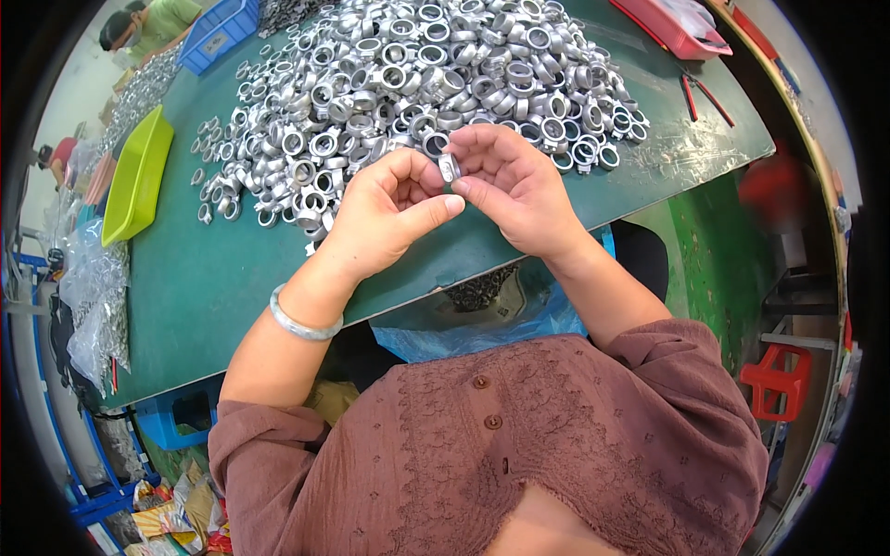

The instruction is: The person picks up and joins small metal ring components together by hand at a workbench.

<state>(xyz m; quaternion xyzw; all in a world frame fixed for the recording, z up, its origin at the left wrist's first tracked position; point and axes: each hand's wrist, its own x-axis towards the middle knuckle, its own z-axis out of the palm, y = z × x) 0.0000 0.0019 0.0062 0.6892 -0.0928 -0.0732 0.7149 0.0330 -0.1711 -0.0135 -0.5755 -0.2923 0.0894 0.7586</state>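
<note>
- A dark green flat work table (213,269) is filling most of the room in front of the seated person, and everything else is sitting around it.
- A big heap of small silver metal rings (417,74) is lying spread over the far half of that table, reaching almost to its far edge.
- The left hand (385,208) and the right hand (514,190) are meeting just above the table's near edge, right at the foot of the heap.
- Fingers of both hands are pinching one small silver metal ring (449,167) between them; the remaining fingers are curling loosely inward.
- A pale jade-coloured bangle (301,324) is sitting on the left wrist, over the table's near edge.
- A lime-green plastic tray (137,176) is resting along the table's left side.
- A blue plastic crate (221,35) is standing at the table's far left corner, beside another person in a green top (162,20).
- A red shallow tray (672,26) is lying at the table's far right corner.
- A blue plastic bag (482,324) holding more rings is hanging below the table's near edge, against the person's lap.
- A red plastic stool (777,380) is standing on the floor to the table's right.
</note>
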